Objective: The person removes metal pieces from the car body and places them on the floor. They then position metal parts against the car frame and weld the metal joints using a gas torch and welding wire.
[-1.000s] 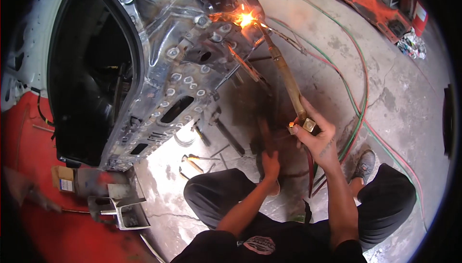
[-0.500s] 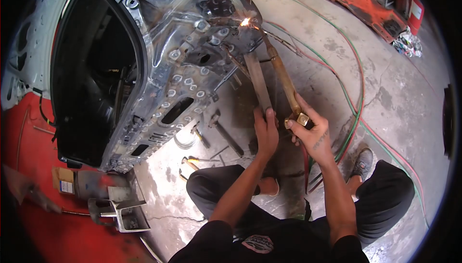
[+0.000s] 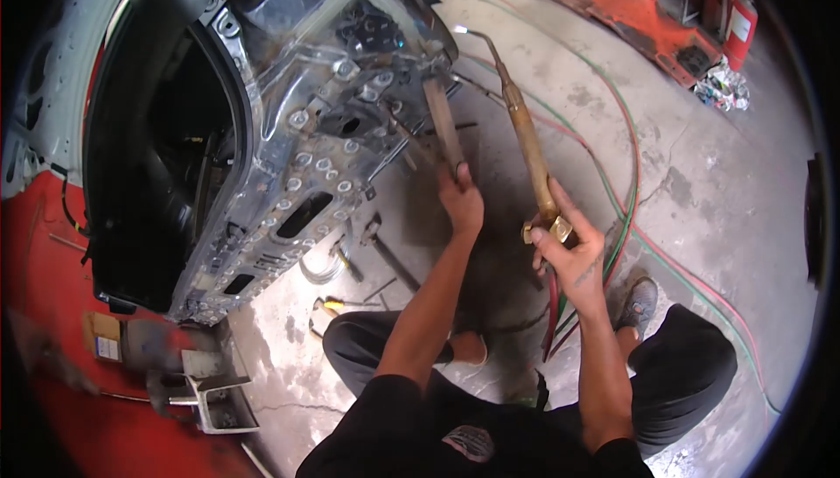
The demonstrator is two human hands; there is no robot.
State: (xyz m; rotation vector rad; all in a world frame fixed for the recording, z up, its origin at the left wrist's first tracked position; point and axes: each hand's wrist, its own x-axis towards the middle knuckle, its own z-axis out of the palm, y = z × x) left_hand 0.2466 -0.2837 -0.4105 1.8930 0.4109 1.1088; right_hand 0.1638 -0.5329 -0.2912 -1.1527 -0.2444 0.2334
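A brass gas torch is wrapped in my right hand, with the fingers around its valve end. The thin bent nozzle points up and left, with a small bright glow at its tip, apart from the metal. My left hand is closed on the lower end of a long flat bar. The bar's upper end is at the lower right corner of a bare-metal car body; whether it touches is unclear. Bolts, holes and scorched patches mark that panel.
Red and green hoses curve over the concrete floor. A hammer, a wire coil and a yellow-handled tool lie below the car body. An orange metal piece and a fire extinguisher are at the far right.
The torch nozzle has drawn away from the panel's corner, and the bright flame and sparks there are gone. My left hand and the bar have shifted up and left in view.
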